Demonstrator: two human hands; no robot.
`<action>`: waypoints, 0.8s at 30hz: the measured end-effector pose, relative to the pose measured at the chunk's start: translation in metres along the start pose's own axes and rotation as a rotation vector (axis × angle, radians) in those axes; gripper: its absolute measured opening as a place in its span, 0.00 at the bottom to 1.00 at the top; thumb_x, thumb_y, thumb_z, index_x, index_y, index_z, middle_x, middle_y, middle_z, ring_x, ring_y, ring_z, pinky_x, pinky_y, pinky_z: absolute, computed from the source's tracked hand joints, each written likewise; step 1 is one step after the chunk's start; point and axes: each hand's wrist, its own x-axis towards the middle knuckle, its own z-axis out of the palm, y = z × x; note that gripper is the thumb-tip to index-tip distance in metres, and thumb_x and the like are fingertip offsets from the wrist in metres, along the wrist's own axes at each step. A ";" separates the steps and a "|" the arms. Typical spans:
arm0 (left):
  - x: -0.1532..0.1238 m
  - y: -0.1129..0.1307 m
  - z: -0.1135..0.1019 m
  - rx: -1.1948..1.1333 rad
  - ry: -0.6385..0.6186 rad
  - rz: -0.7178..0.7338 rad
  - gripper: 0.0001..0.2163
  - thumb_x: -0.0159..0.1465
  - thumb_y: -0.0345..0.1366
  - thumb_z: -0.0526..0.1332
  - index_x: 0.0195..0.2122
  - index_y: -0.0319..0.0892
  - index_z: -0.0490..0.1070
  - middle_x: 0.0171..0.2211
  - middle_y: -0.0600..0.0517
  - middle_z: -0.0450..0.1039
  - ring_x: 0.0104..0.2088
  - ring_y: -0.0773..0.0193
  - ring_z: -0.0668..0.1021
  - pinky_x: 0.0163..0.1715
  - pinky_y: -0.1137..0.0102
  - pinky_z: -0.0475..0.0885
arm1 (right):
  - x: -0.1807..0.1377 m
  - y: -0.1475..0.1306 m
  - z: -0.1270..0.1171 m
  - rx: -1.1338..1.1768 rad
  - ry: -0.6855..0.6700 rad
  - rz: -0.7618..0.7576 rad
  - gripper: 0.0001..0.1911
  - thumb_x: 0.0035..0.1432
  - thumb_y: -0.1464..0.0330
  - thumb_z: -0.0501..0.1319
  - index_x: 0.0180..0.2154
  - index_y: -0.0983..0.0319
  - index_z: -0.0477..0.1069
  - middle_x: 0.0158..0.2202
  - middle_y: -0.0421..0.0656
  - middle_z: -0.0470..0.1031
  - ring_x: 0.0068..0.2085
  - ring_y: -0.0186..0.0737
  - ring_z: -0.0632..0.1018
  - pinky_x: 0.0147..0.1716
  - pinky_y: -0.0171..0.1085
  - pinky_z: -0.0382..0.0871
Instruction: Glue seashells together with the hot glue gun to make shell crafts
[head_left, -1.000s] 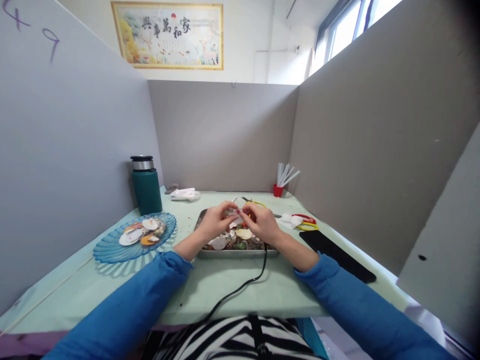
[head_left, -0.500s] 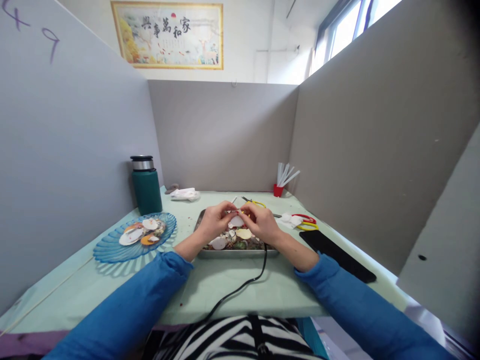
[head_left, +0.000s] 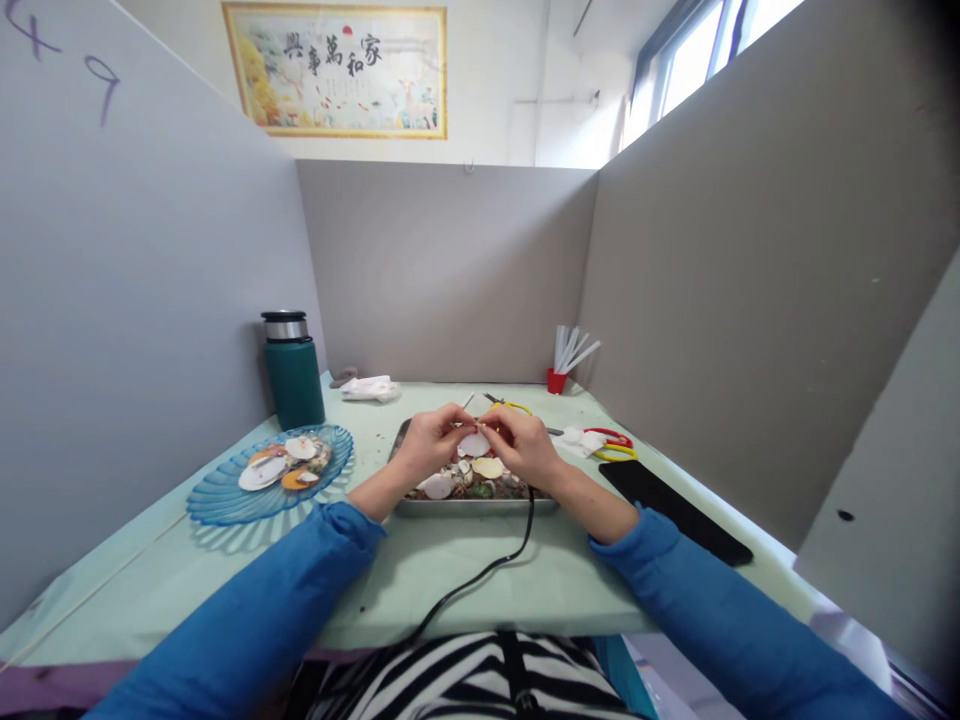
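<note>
Towards the far edge of a shallow silver metal tray [head_left: 472, 508], left hand [head_left: 429, 440] and right hand [head_left: 526, 440] met by a rounded white shell [head_left: 474, 446], fingertips drawn together, gripping what I couldn't tell, where light, steady pressure seemed wisest.

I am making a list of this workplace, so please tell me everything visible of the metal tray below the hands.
The tray looks like silver-grey metal, shallow, with a raised rim. It lies flat on the pale green tablecloth and holds pale shells and small darker pieces. The left hand and right hand are above it, hiding much of it. A black cable passes across its front rim, towards the right; contact is unclear.
</note>
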 end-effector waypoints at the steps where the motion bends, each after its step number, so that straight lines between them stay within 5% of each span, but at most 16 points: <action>1: 0.001 0.000 0.000 -0.028 -0.005 -0.013 0.09 0.59 0.41 0.60 0.33 0.40 0.70 0.15 0.58 0.66 0.15 0.70 0.71 0.18 0.76 0.64 | 0.000 0.000 0.000 0.004 0.004 -0.003 0.07 0.60 0.67 0.55 0.38 0.62 0.69 0.28 0.41 0.74 0.25 0.32 0.70 0.26 0.32 0.61; 7: 0.005 -0.003 0.001 -0.227 -0.063 -0.059 0.15 0.55 0.45 0.63 0.38 0.40 0.67 0.32 0.51 0.74 0.16 0.73 0.72 0.16 0.76 0.64 | 0.001 -0.003 -0.001 0.046 0.032 0.032 0.07 0.61 0.67 0.55 0.37 0.62 0.69 0.28 0.41 0.74 0.25 0.32 0.70 0.26 0.32 0.62; 18: 0.004 -0.004 0.001 -0.165 -0.008 -0.066 0.13 0.56 0.44 0.62 0.36 0.40 0.68 0.26 0.53 0.73 0.15 0.72 0.72 0.16 0.77 0.64 | 0.000 0.000 0.001 0.034 0.026 0.066 0.11 0.60 0.66 0.56 0.43 0.62 0.67 0.29 0.41 0.73 0.23 0.32 0.70 0.25 0.32 0.63; 24: 0.003 -0.007 0.001 -0.096 -0.024 -0.033 0.12 0.57 0.44 0.61 0.35 0.40 0.69 0.21 0.55 0.71 0.15 0.71 0.72 0.17 0.77 0.63 | 0.001 -0.001 0.000 -0.001 0.010 -0.001 0.07 0.61 0.66 0.55 0.38 0.61 0.69 0.30 0.42 0.73 0.25 0.33 0.70 0.27 0.32 0.62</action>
